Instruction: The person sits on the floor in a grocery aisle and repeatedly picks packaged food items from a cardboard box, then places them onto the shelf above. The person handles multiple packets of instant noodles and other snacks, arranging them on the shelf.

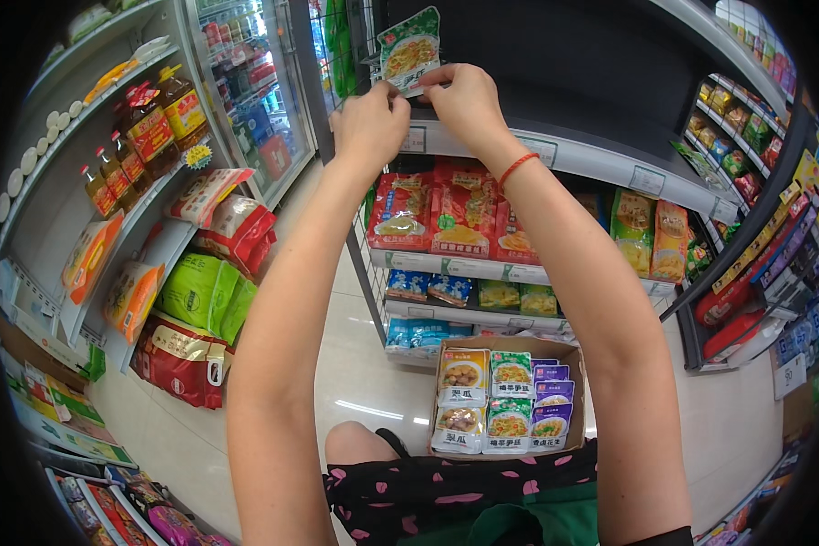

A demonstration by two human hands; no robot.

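Note:
A green and white food packet [411, 53] with a picture of noodle-like strips stands tilted at the left end of the top shelf [481, 145]. My right hand [465, 97] pinches its lower right corner between thumb and fingers. At the packet's lower left edge are the curled fingers of my left hand [370, 126], which partly hide its bottom. Below my arms, an open cardboard box [507, 453] holds yellow packets [461, 377], more green and white packets [510, 426] and purple packets [552, 422] in columns.
Red packets [399, 211] fill the shelf below, with small blue packets [407, 285] lower down. Oil bottles [151, 130] and bagged goods [198, 293] line the left shelving. A glass-door fridge [252, 89] stands behind it. A wire side panel [324, 48] borders the shelf.

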